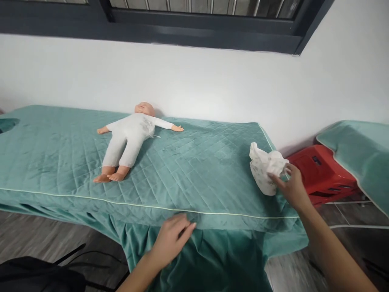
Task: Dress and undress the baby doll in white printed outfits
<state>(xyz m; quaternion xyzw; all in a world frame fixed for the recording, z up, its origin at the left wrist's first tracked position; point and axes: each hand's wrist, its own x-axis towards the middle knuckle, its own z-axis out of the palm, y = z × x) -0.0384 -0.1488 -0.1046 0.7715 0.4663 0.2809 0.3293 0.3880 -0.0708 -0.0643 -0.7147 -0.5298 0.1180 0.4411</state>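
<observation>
My right hand (288, 182) pinches a crumpled white cloth item (263, 172) with a small grey print, between thumb and fingers at its right side. It is bunched up at the right end of the green quilted bed cover (194, 170); its exact kind I cannot make out. My left hand (174, 237) is at the near edge of the bed, fingers loosely bent, thumb apart, nothing visible in it. Farther left, a baby doll (130, 132) in a white body lies on its back, arms spread, head toward the wall, a grey patch on its chest.
A white wall (197, 81) with a dark window frame (194, 30) runs behind the bed. Right of the bed are a red plastic piece (325, 170) and another green-covered surface (361, 150). A black object (39, 275) sits at the lower left.
</observation>
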